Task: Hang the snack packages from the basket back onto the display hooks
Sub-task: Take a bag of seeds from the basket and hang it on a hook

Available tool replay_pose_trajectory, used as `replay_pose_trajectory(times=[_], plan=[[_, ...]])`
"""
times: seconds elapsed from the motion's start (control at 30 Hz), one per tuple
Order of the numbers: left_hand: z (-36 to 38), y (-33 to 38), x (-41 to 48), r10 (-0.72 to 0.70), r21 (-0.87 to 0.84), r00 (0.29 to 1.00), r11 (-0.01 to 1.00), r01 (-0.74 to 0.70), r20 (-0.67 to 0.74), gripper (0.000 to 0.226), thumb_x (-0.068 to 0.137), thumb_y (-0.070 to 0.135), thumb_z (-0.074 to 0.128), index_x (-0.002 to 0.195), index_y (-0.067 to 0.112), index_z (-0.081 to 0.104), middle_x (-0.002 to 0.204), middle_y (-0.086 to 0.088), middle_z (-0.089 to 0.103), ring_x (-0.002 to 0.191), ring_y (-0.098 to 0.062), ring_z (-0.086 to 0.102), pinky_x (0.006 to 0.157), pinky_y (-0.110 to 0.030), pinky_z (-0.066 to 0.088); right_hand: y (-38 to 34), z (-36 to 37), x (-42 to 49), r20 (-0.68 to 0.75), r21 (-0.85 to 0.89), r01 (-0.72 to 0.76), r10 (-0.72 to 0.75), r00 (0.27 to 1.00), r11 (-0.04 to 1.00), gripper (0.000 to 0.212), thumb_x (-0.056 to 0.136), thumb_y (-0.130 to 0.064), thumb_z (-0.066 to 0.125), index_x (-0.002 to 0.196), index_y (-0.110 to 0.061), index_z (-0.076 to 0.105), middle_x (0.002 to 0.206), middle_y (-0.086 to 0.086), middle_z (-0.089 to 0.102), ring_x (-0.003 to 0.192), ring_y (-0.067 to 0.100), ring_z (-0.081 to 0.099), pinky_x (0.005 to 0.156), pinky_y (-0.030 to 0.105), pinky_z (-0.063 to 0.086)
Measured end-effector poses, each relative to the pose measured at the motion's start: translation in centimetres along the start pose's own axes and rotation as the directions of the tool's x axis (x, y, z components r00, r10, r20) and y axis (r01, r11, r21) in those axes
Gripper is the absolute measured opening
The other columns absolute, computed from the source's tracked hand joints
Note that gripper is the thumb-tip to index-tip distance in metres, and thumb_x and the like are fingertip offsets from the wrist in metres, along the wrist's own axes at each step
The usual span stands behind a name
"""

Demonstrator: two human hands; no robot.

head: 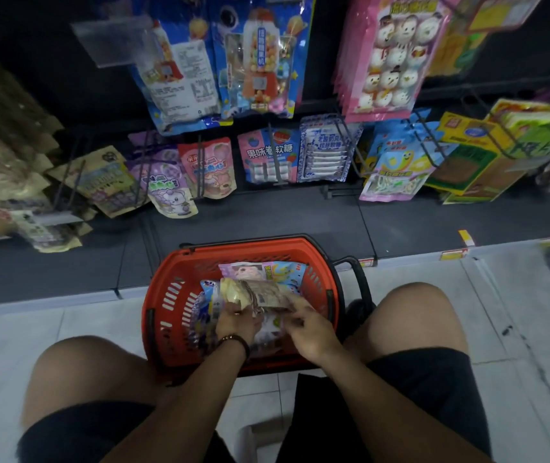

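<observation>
Step in hand: lifting 1 tan package (260, 294) out of the red basket (156, 295), lower centre of frame. To do it well: raise it clear of the other packages (280, 272) beneath, keep its top edge free, and probably match it to the kraft pouches (100, 182) at centre left before threading a display hook (200, 168).

Left hand (236, 320): fingers curl onto the near edge. Right hand (310, 329): fingers pinch the right corner.

Package: flat, crinkled, brown-yellow, print blurred.

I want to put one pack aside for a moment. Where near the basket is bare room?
White tiled floor left of the red plastic basket is bare, and so is the dark shelf base between the basket and the lower row of hanging packs. The basket itself is crowded with packages.
</observation>
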State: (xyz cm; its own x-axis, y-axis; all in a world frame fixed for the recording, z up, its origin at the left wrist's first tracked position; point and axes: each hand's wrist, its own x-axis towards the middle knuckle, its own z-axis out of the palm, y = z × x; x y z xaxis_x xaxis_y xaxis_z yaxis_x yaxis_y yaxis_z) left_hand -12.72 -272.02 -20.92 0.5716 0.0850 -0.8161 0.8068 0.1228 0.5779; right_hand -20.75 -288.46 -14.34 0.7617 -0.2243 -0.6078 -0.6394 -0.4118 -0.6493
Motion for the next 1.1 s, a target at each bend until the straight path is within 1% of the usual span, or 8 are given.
replay_pose_trajectory(times=[0.13,0.23,0.43,0.63,0.73,0.83,1.03,1.1], plan=[[-0.6,1.7,-6.0,0.108,-0.120,0.994,0.987,-0.109,-0.009,0.025,0.110,0.001,0.042,0.088,0.010,0.041,0.156,-0.036,0.037,0.140,-0.061,0.043,0.123,-0.061,0.032,-2.2,-0.6,-1.8,0.104,0.383,-0.247,0.224,0.969,0.890,0.027,0.095,-0.043,0.073,0.111,-0.021,0.072,0.103,0.010,0.078,0.082,0.027,0.072,0.082,0.048,0.064],[-0.7,2.6,-10.7,0.218,-0.192,0.975,0.959,-0.206,0.044,0.030,0.105,-0.007,0.052,0.084,0.010,0.039,0.124,-0.035,0.063,0.110,-0.052,0.069,0.103,-0.057,0.053,-4.9,-2.4,-3.5,0.287,0.607,-0.358,0.224,0.931,0.710,0.032,0.096,-0.051,0.073,0.108,-0.022,0.068,0.112,0.013,0.075,0.097,0.032,0.075,0.095,0.050,0.062],[-1.9,4.4,-16.6,0.479,-0.178,0.864,0.874,-0.453,0.153,0.024,0.102,0.007,0.066,0.085,0.015,0.051,0.090,-0.013,0.071,0.101,-0.047,0.076,0.070,-0.038,0.057,-10.7,-4.7,-4.8,0.240,0.904,-0.239,0.043,0.970,0.354,0.065,0.077,-0.052,0.090,0.129,-0.023,0.064,0.086,0.010,0.063,0.073,0.028,0.055,0.067,0.037,0.055],[-3.9,9.9,-23.5,0.488,0.005,0.792,0.850,-0.527,0.367,0.034,0.076,0.021,0.086,0.090,0.010,0.058,0.090,-0.010,0.075,0.095,-0.041,0.076,0.067,-0.032,0.046,-16.4,-7.7,-6.3,0.138,0.909,-0.058,-0.166,0.976,0.414,0.068,0.075,-0.044,0.092,0.132,-0.011,0.072,0.124,0.015,0.078,0.117,0.040,0.073,0.108,0.062,0.053],[-6.5,14.7,-25.3,0.547,-0.070,0.801,0.834,-0.548,0.245,0.034,0.076,0.029,0.087,0.089,0.012,0.059,0.084,-0.013,0.072,0.083,-0.036,0.072,0.073,-0.039,0.047,-18.8,-10.1,-6.8,0.081,0.835,0.084,-0.273,0.959,0.543,0.074,0.070,-0.046,0.098,0.124,-0.004,0.069,0.122,0.011,0.077,0.116,0.037,0.072,0.095,0.054,0.061],[-8.0,19.6,-26.7,0.686,0.026,0.724,0.725,-0.689,0.068,0.043,0.086,0.039,0.086,0.107,0.012,0.059,0.095,-0.009,0.068,0.086,-0.027,0.066,0.077,-0.045,0.054,-21.6,-12.1,-8.1,0.023,0.754,0.221,-0.362,0.932,0.619,0.059,0.060,-0.044,0.101,0.089,-0.009,0.063,0.083,-0.001,0.070,0.087,0.024,0.067,0.073,0.037,0.051],[-7.0,26.0,-28.0,0.739,0.234,0.610,0.564,-0.792,0.286,0.079,0.052,0.064,0.099,0.122,0.054,0.063,0.132,-0.001,0.070,0.123,-0.017,0.067,0.102,-0.043,0.059,-26.9,-14.6,-10.6,0.014,0.572,0.414,-0.513,0.858,0.708,0.040,0.082,-0.040,0.090,0.095,-0.007,0.069,0.074,-0.006,0.072,0.066,0.009,0.070,0.058,0.023,0.050],[-6.5,27.2,-28.9,0.810,0.342,0.523,0.429,-0.836,0.264,0.074,0.061,0.058,0.097,0.124,0.053,0.058,0.131,0.006,0.067,0.118,-0.010,0.067,0.099,-0.035,0.059,-28.5,-15.3,-11.2,-0.044,0.525,0.455,-0.511,0.858,0.719,0.061,0.077,-0.049,0.093,0.102,0.001,0.069,0.081,0.000,0.073,0.076,0.017,0.072,0.073,0.034,0.056]])
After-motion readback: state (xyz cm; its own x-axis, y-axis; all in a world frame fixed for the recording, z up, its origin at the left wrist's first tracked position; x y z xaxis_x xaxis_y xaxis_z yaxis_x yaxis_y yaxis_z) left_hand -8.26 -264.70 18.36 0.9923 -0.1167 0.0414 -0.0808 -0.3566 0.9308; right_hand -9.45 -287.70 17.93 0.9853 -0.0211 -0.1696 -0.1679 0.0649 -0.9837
